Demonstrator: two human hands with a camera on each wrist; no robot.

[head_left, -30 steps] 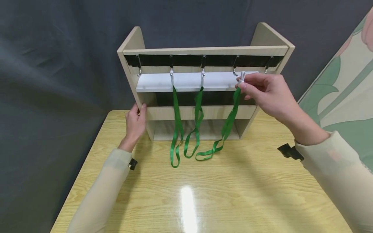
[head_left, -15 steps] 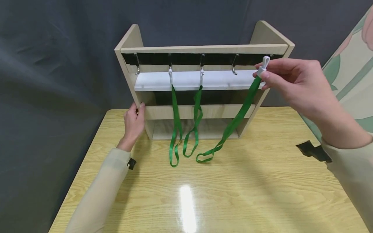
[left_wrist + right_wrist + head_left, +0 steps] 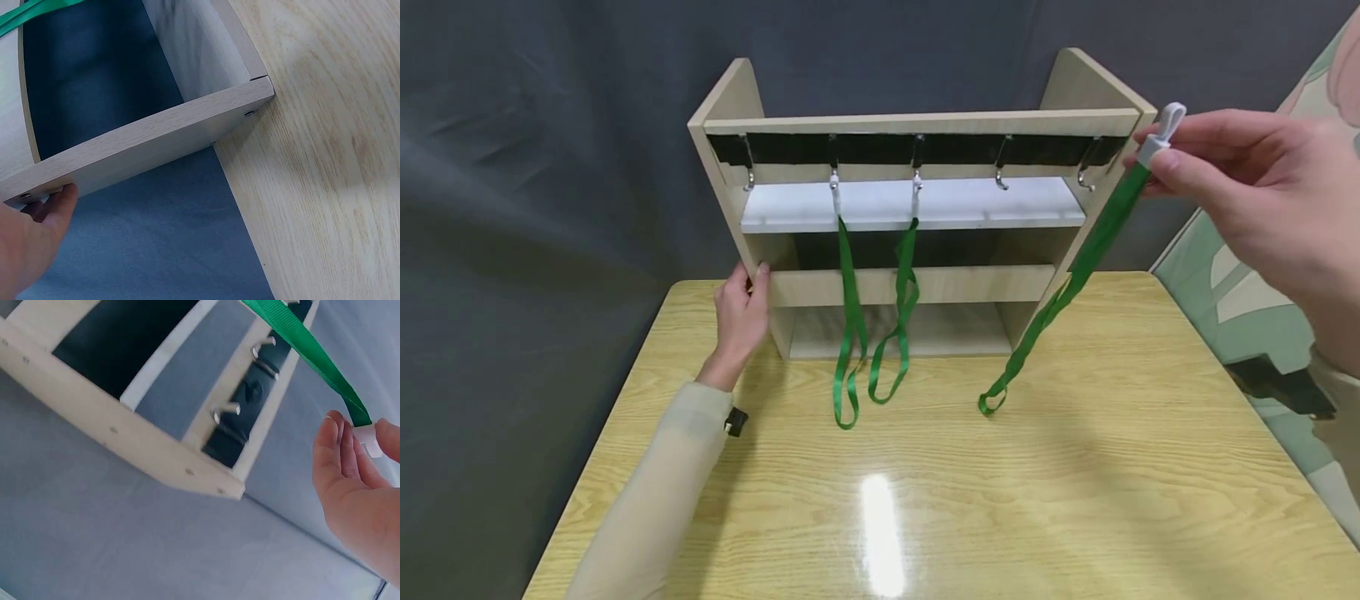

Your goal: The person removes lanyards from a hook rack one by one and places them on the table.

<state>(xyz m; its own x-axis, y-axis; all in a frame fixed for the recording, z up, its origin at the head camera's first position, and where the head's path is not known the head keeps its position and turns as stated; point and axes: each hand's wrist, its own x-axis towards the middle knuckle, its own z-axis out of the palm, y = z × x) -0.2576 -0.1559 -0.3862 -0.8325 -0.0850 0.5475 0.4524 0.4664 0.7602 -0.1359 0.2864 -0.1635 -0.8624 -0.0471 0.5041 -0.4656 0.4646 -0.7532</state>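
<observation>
My right hand point(image 3: 1270, 179) pinches the white clip end point(image 3: 1153, 150) of a green lanyard point(image 3: 1097, 242) between thumb and fingers, beyond the right side of a small wooden shelf rack point(image 3: 910, 287). The strap slants down to the left, its looped end low over the table. In the right wrist view the same white clip point(image 3: 365, 434) shows at the fingertips. My left hand point(image 3: 741, 321) holds the rack's left side panel point(image 3: 144, 137) low down. Two more green lanyards point(image 3: 852, 312) hang by white ends from the second and third hooks from the left.
A black strip point(image 3: 872, 150) along the rack's top bears several metal hooks, such as a bare one point(image 3: 1084, 177) at the far right. A white shelf board point(image 3: 1000, 200) lies behind them. The rack stands on a wood-grain table point(image 3: 1037, 500) before a dark cloth point(image 3: 910, 58).
My right hand has moved right and upward with the lanyard, from near the fourth hook to outside the rack's right side. The strap's loop followed to the right. My left hand stays put.
</observation>
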